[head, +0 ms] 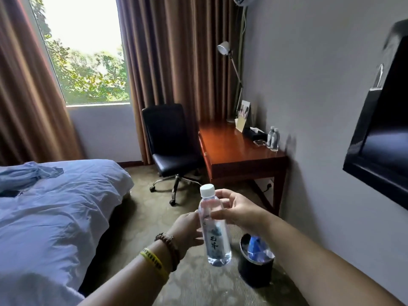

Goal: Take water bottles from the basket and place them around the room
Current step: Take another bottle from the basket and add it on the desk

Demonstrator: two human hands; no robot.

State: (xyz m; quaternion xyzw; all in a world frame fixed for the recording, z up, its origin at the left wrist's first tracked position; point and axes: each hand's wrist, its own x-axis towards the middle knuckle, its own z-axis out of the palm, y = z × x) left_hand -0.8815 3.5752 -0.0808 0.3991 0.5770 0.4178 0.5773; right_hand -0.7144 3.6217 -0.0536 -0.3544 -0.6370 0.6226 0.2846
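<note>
A clear water bottle (pixel 213 228) with a white cap and a printed label hangs upright, slightly tilted, in front of me above the carpet. My right hand (pixel 237 209) has its thumb across the bottle's shoulder and its fingers spread behind the neck. My left hand (pixel 186 228), with a bead bracelet and a yellow band on its wrist, touches the bottle from the left, its fingertips hidden behind it. Two more water bottles (pixel 273 138) stand together on the wooden desk (pixel 234 153) by the right wall. No basket is in view.
A black swivel chair (pixel 171 142) stands left of the desk. A black bin (pixel 256 269) with a blue liner sits on the floor below my right arm. The bed (pixel 57 208) fills the left side. A wall television (pixel 384 129) juts out at right. A lamp (pixel 224 48) and a tissue box (pixel 255 133) are on the desk.
</note>
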